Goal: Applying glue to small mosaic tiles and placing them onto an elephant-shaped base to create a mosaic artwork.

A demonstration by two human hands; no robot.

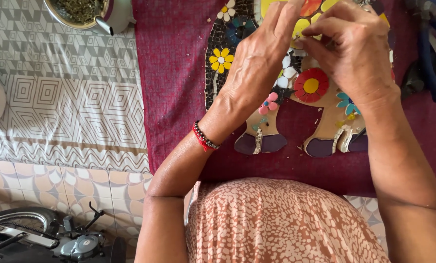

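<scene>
A flat animal-shaped board [325,127] covered with mosaic flowers lies on a dark red cloth [171,73]. My left hand [259,58] hovers over its upper middle, fingers stretched up toward a yellow flower patch. My right hand [354,53] sits beside it, fingertips pinched together against the left fingertips; whether a small tile piece is held there I cannot tell. A red flower with yellow centre [311,85] shows just below my right hand. A bead and red thread bracelet [204,138] circles my left wrist.
A metal bowl of greenish bits [79,12] with a kettle-like pot stands at top left on a patterned grey mat [62,97]. Blue-handled pliers [430,53] lie at the right edge. Below left, on tiled floor, lies a small motor and wheel [42,236].
</scene>
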